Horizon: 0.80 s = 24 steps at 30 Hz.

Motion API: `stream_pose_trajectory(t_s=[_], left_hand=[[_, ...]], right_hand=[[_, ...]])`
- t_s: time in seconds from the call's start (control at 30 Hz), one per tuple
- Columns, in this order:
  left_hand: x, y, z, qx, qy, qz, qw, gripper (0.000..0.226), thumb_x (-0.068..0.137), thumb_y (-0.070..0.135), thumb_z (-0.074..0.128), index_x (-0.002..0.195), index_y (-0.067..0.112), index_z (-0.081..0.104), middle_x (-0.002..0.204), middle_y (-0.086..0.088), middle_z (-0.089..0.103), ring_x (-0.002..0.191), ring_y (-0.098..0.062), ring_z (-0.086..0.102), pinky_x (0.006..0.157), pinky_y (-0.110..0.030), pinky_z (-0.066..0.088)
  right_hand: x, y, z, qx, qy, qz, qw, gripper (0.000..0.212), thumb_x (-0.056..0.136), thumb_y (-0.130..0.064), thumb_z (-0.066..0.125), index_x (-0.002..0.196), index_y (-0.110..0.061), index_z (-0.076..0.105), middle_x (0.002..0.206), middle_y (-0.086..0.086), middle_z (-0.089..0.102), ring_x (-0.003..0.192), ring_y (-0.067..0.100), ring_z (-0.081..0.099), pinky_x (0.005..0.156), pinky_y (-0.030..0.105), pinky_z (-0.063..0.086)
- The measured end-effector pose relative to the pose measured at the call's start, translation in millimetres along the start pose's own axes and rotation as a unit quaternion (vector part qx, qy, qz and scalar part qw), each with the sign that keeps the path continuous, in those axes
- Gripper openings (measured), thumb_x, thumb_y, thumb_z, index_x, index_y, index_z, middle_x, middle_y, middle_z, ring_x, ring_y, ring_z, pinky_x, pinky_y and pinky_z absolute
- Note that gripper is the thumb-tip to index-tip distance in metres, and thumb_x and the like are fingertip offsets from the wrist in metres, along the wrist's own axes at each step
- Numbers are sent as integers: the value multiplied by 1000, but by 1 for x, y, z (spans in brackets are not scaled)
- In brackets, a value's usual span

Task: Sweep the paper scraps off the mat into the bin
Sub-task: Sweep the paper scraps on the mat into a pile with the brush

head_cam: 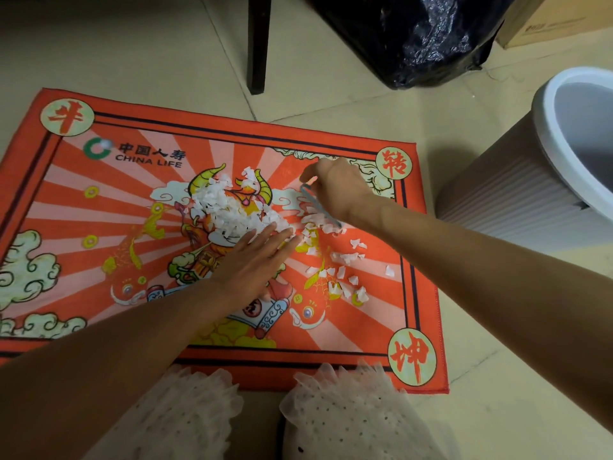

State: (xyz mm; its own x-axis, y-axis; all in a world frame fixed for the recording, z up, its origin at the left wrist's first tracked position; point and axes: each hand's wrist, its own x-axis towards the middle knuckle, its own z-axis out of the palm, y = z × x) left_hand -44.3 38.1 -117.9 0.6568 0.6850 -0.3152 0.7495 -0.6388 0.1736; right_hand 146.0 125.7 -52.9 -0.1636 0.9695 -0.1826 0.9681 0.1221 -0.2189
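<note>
A red and orange printed mat (99,227) lies on the tiled floor. White paper scraps (229,207) are heaped near its middle, and looser scraps (345,277) trail toward the lower right. My left hand (255,260) lies flat on the mat, fingers together, its tips touching the heap's lower edge. My right hand (335,187) is at the heap's right side, gripping a thin grey strip-like tool (318,204) that slants down across the scraps. The bin (517,194), with ribbed sides and a white rim, stands on the floor just right of the mat.
A black plastic bag (414,38) sits behind the mat. A dark chair leg (258,44) stands at the mat's far edge. A cardboard box (557,24) is at the top right. My knees in pale frilled fabric (348,410) touch the mat's near edge.
</note>
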Motion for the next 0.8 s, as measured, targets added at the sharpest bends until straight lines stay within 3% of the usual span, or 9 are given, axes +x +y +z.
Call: stream_pose_trajectory(t_s=[0.1, 0.23, 0.37, 0.6, 0.8], left_hand=[[-1, 1, 1, -6, 4, -5, 1000, 122, 76, 32, 78, 153, 24, -16, 162, 1, -14, 150, -25, -11, 122, -43, 0], [-4, 1, 3, 13, 15, 3, 1000, 117, 80, 31, 75, 153, 22, -16, 162, -3, -15, 150, -26, -11, 122, -43, 1], [-7, 2, 5, 8, 31, 6, 999, 115, 83, 20, 73, 152, 24, -17, 162, 0, -18, 150, -25, -12, 120, -41, 0], [-5, 2, 4, -11, 39, 18, 999, 115, 80, 8, 73, 153, 25, -15, 162, 1, -15, 149, -23, -13, 120, -40, -1], [3, 8, 5, -28, 28, 24, 999, 122, 74, 15, 80, 154, 25, -11, 163, 1, -11, 150, -23, -10, 122, -41, 4]], right_hand=[[-5, -23, 6, -14, 10, -28, 999, 33, 94, -7, 56, 125, -18, 61, 119, 12, 63, 108, 31, 61, 85, 30, 46], [-15, -50, 10, -49, -10, -70, 996, 47, 85, 10, 53, 127, -12, 58, 114, 16, 62, 101, 35, 60, 79, 35, 48], [-9, -38, 3, -37, 7, -86, 996, 40, 88, 2, 59, 124, -17, 60, 109, 10, 65, 99, 28, 64, 80, 31, 51], [-19, 22, -41, -2, 28, -16, 999, 22, 93, -18, 56, 112, -18, 69, 106, 12, 72, 98, 30, 66, 84, 35, 53], [-38, 75, -52, -31, 23, 70, 997, 26, 92, -14, 53, 110, -22, 70, 104, 11, 72, 97, 31, 66, 82, 32, 49]])
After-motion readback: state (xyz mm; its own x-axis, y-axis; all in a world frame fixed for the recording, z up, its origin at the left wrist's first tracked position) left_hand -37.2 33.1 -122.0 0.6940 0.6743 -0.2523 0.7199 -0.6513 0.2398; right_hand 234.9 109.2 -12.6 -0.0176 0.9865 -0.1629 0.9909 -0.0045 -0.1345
